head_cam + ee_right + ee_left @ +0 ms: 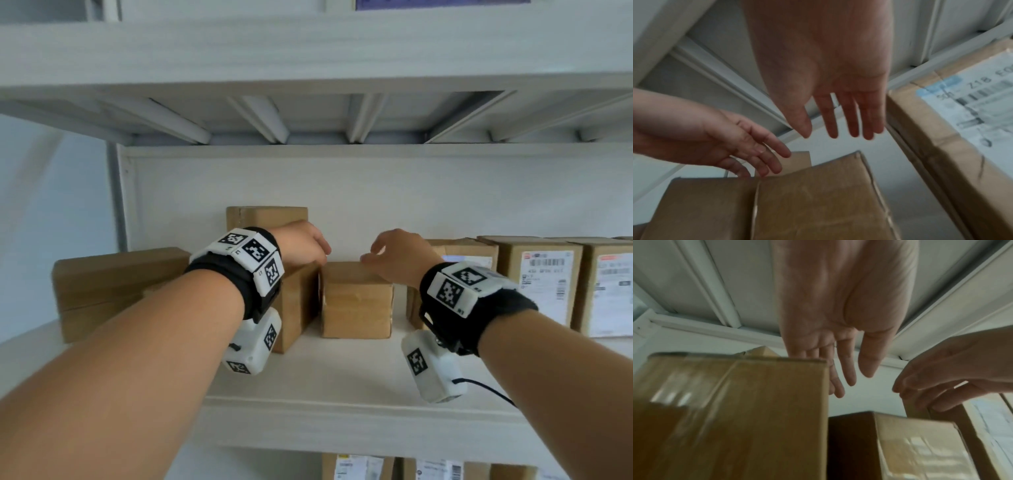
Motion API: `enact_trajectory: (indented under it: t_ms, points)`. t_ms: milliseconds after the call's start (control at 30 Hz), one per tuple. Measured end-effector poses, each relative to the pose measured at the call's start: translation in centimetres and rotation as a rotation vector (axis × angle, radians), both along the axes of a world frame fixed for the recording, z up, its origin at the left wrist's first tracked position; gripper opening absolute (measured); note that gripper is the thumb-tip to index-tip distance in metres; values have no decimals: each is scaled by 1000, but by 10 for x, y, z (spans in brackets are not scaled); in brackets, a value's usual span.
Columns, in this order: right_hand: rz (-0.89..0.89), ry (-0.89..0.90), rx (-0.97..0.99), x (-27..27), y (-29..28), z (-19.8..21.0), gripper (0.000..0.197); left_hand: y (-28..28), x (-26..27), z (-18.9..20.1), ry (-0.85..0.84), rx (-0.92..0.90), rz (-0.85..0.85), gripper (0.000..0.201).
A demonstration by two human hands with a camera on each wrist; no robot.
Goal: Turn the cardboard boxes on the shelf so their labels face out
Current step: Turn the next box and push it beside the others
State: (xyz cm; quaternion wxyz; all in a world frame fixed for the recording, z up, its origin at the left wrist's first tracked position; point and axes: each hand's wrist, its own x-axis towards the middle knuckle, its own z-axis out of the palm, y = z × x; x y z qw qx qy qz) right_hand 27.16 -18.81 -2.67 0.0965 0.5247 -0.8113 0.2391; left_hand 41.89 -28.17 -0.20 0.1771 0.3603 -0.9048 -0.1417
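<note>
A small plain cardboard box (356,301) stands mid-shelf with a bare brown taped face out; no label shows on it. My left hand (308,245) hovers open over the taller brown box (296,301) just left of it. My right hand (394,251) hovers open above the small box's top right edge. Neither hand holds anything. In the left wrist view the left hand (851,379) points its straight fingers past the taller box (735,418). In the right wrist view the right hand (835,134) spreads above the small box (818,203).
Boxes with white labels (544,277) facing out line the shelf's right side, and one (962,121) sits close by my right hand. A flat brown box (116,284) lies at the left and a tall one (267,217) stands behind. The upper shelf (308,54) hangs low overhead.
</note>
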Motion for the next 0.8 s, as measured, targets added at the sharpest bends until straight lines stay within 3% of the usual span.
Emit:
enact_trajectory:
  t_ms: [133,300,400,533,667,800]
  points:
    - [-86,-182,208,14,0,-12,62,0,0,-10,-130,-47,-29,46]
    - [-91,-380,280,17,3,-18,81,5,-9,-17,-278,-107,-83,63]
    - [-79,-415,234,12,3,-16,89,6,-10,-15,-233,-95,-73,64]
    - [-51,-546,22,-1,6,-3,90,5,-3,0,-57,-54,-45,64]
    - [8,-689,-158,-7,10,16,81,1,2,12,85,42,-52,85]
    - [26,-679,-183,-6,11,24,67,2,0,11,111,66,-58,107]
